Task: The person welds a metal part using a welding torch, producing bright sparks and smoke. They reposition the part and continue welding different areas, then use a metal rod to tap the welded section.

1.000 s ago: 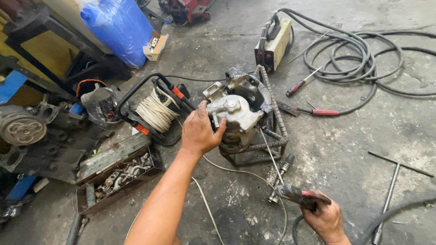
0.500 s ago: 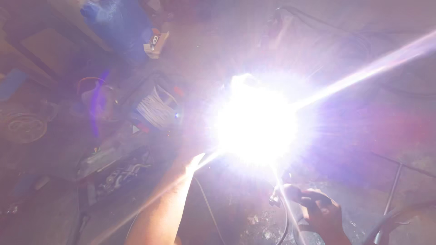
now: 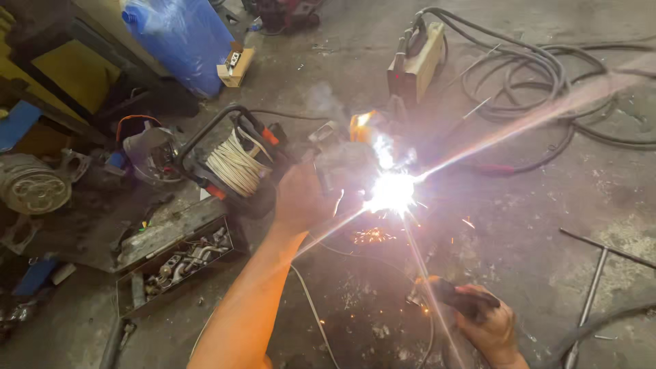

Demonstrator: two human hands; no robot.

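We look down on a grimy concrete floor [image 3: 547,225] strewn with workshop gear, and the scene reads more clearly than half a second ago: the glare that washed out nearly the whole view has shrunk to a tight arc flash [image 3: 391,193] with sparks falling below it, so the weld is running but we can see around it again. A second ago there was no flash at all.

The blue drum [image 3: 174,41] stands at the top left, the yellow welding machine [image 3: 415,65] at the top centre with its coiled black cables [image 3: 547,75] trailing right. The cable reel [image 3: 236,164] sits just left of the work, and the open tray of metal parts [image 3: 181,263] lies below it.

The metal pump body [image 3: 342,160] rests on its rebar frame, half hidden by glare. Our left hand [image 3: 301,198] stays pressed on its near side, fingers curled over it as before. Our right hand [image 3: 486,326] is closed around the electrode holder [image 3: 454,298], the rod reaching up into the flash.
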